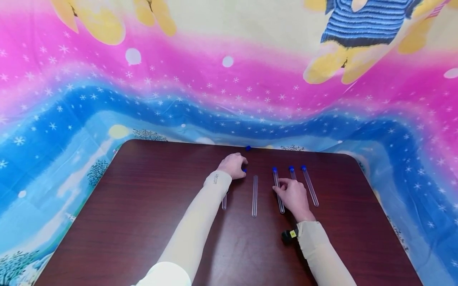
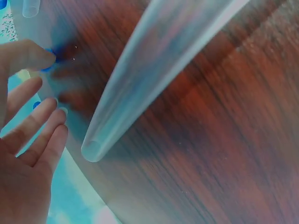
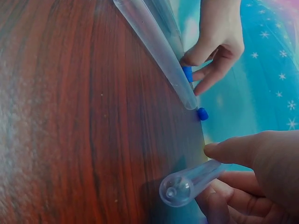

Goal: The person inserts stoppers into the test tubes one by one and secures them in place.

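Note:
In the head view my left hand (image 1: 233,165) is at the back of the table, its fingertips at a small blue cap (image 3: 187,73). The right wrist view shows this cap pinched between thumb and fingers. My right hand (image 1: 294,197) holds a clear test tube (image 1: 277,186) with a blue cap on its top, thumb on one side and fingers on the other. Between the hands lies an uncapped clear test tube (image 1: 255,196). The end of another tube (image 1: 224,202) shows beside the left forearm, the rest hidden under it.
Two more blue-capped tubes lie on the right, one (image 1: 310,186) in full sight, the other (image 1: 292,173) partly behind the right hand. A loose blue cap (image 1: 248,148) sits at the far edge of the dark wooden table (image 1: 143,206). A patterned cloth (image 1: 200,99) hangs behind.

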`<state>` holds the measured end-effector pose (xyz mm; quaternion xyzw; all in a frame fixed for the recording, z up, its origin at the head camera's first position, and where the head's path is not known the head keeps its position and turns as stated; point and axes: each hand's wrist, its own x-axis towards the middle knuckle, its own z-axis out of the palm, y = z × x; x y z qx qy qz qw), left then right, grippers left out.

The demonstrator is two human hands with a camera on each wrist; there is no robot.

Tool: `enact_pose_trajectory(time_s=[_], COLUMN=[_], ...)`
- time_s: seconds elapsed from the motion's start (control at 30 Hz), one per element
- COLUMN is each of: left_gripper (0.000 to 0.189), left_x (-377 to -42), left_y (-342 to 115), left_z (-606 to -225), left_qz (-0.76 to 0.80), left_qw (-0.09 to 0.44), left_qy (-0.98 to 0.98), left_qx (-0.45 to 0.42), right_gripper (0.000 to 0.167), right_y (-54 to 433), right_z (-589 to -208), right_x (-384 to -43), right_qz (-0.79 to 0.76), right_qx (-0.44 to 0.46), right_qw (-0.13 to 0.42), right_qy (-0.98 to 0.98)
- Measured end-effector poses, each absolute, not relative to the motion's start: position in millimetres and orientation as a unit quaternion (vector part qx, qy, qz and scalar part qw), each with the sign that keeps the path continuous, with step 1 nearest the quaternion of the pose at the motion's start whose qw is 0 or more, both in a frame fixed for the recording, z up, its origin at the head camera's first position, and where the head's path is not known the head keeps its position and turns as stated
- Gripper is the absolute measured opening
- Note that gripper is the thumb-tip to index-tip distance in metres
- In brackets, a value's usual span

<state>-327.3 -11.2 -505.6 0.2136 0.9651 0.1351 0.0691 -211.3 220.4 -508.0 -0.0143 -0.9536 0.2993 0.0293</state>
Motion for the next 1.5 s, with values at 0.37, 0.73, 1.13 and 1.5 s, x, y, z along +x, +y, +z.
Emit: enact_pose_trajectory(time_s=[0.37,0.73,1.13,1.5], left_gripper=[0.041,0.022,0.021,0.021], left_x=[-323.9,-322.4,-323.0,-319.5], left_y=[-7.2,-3.1,-11.7,-17.2], left_z=[-500.0,-499.8,-496.6,-488.4], left_qz=[0.182,0.159,0.149,0.202], left_qw=[0.100,0.094,0.049,0.049], left_qy=[0.950,0.954,0.959,0.954], left_qx=[0.233,0.237,0.235,0.216], right_gripper=[0.042,0.042,0.043,0.043], right_y=[220.3,218.4,221.0,225.1], right_z=[-506.9,-507.5,-512.1,-514.4], right_x=[-210.9,-214.8,-222.7,-227.9], right_qz=[0.296,0.283,0.271,0.269], right_qx=[-0.022,-0.017,-0.028,-0.032], right_qw=[0.029,0.029,0.022,0.024], right_qy=[-0.954,-0.958,-0.962,-0.962])
